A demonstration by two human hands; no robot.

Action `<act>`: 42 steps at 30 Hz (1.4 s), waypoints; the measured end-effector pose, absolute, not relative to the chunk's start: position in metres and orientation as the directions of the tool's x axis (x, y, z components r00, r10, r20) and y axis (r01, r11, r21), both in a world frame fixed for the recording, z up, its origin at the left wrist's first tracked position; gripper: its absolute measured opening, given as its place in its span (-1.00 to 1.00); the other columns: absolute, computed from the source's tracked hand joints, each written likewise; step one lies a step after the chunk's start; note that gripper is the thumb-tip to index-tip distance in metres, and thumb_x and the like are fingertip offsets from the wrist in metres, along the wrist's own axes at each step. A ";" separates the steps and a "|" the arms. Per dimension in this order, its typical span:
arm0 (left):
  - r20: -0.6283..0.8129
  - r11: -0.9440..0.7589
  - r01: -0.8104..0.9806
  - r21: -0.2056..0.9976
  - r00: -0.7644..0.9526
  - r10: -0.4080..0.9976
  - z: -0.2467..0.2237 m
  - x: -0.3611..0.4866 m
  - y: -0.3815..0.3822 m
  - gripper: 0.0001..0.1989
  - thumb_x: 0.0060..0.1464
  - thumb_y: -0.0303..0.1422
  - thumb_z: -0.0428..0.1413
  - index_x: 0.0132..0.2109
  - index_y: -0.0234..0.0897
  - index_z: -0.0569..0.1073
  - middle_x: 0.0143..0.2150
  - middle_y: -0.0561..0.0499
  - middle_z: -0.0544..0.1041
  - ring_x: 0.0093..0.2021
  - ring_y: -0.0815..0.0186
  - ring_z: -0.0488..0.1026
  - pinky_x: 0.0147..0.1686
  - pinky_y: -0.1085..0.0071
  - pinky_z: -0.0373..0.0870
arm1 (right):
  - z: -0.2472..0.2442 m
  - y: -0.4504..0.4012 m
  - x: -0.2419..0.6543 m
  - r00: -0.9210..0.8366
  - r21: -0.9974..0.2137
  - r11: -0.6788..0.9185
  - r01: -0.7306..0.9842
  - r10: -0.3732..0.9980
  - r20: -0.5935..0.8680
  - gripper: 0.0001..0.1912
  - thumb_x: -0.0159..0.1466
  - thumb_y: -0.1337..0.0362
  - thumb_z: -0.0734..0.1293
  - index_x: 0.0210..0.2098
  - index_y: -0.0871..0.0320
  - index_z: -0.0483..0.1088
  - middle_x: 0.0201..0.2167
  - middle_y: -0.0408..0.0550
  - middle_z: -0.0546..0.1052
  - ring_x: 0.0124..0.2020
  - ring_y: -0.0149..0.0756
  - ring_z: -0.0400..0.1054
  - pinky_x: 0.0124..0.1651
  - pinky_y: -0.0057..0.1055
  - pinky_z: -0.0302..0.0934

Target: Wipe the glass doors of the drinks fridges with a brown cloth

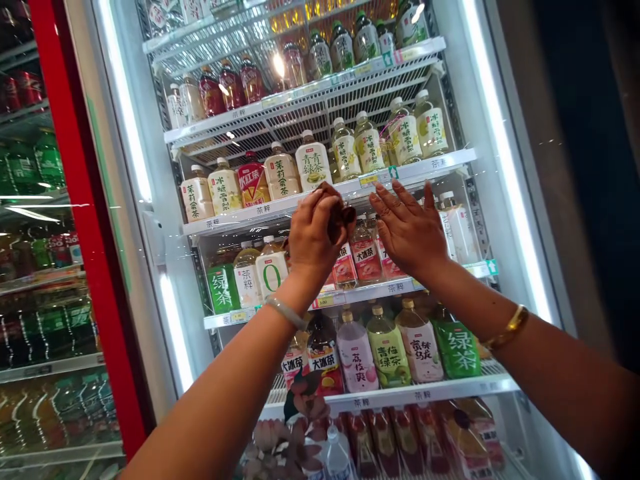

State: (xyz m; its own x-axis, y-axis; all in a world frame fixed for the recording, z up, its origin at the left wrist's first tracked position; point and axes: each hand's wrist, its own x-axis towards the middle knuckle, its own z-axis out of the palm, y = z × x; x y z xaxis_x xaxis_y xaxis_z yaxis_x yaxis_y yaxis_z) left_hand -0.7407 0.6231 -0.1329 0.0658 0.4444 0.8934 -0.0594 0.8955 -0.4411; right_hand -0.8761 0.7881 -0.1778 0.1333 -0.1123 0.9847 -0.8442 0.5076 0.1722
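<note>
My left hand [316, 230] is raised in the middle of the view with its fingers curled. Something reddish-brown shows at its fingers; whether it is a held thing or a reflection I cannot tell. To its right, my right hand [413, 230] is spread flat with its palm toward the glass door of a lit drinks cooler. Whether it touches the glass I cannot tell. Beyond my hands, a shelf edge [275, 208] carries several bottles, among them a green tea bottle [313, 160] with a white label. Red-labelled tea bottles [367, 257] show between my wrists.
Lower down, a pink-labelled bottle [356, 353] and a green tea jug [456, 343] share a shelf. Light strips [500, 133] run down the cooler's sides. At left stands a red-framed cooler [83, 200] with more bottles. A flower-like reflection [300, 427] overlies the bottom.
</note>
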 end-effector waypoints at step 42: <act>0.864 0.863 0.073 -0.500 -0.019 0.503 -0.109 -0.821 0.706 -0.55 0.22 -0.41 0.21 0.22 -0.26 0.35 0.20 -0.24 0.52 0.25 0.03 0.45 0.32 0.04 0.42 | -0.177 0.861 -0.933 0.056 0.022 0.411 -0.911 0.070 0.996 -0.43 0.52 0.13 -0.01 0.45 0.04 0.17 0.46 -0.12 0.26 0.55 -0.21 0.03 0.63 0.10 -0.17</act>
State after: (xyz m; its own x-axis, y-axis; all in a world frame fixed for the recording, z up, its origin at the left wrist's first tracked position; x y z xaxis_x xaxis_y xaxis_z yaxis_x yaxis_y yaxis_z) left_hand -0.8211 0.7060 -0.1091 -0.0188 0.5029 0.8641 0.0727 0.8627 -0.5005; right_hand -0.9335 0.8609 -0.1768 0.0557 0.0697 0.9960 -0.9112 0.4114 0.0221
